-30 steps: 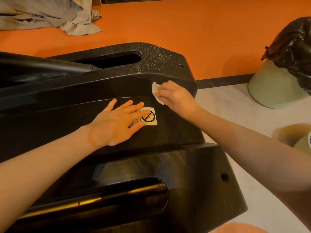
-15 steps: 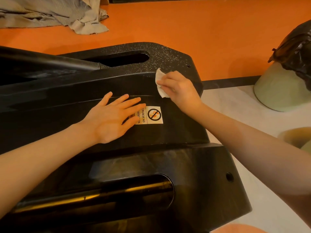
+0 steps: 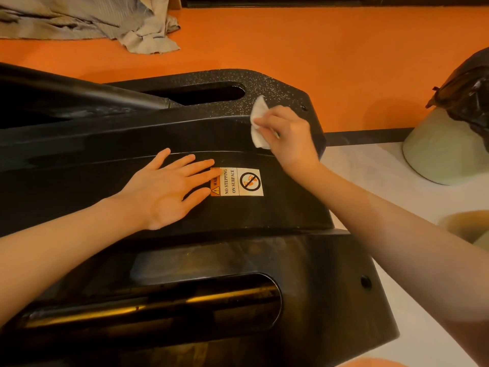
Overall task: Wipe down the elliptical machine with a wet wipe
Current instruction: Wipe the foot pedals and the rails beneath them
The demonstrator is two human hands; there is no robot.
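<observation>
The right hand point(image 3: 291, 136) is holding a white wet wipe point(image 3: 258, 125) with curled fingers point(image 3: 267, 120) and is pressing it against the upper ridge of the black elliptical machine point(image 3: 304, 260), near the machine's right end. The wipe is lying folded partly under the hand, with one corner sticking up over the speckled top surface. The left hand point(image 3: 164, 192) is resting flat on the sloped black cover, palm down, with its fingers straight and spread (it is holding nothing). Its fingertips are touching the left edge of a warning sticker point(image 3: 239, 181) that is reading "NO STEPPING ON SURFACE". A metal tube point(image 3: 148, 305) is showing through a long slot in the lower cover. Behind the machine, a crumpled grey cloth point(image 3: 87, 19) is lying on the orange floor point(image 3: 317, 43). At the right, a pale bin point(image 3: 436, 152) with a black bag point(image 3: 471, 94) is standing on the lighter floor.
</observation>
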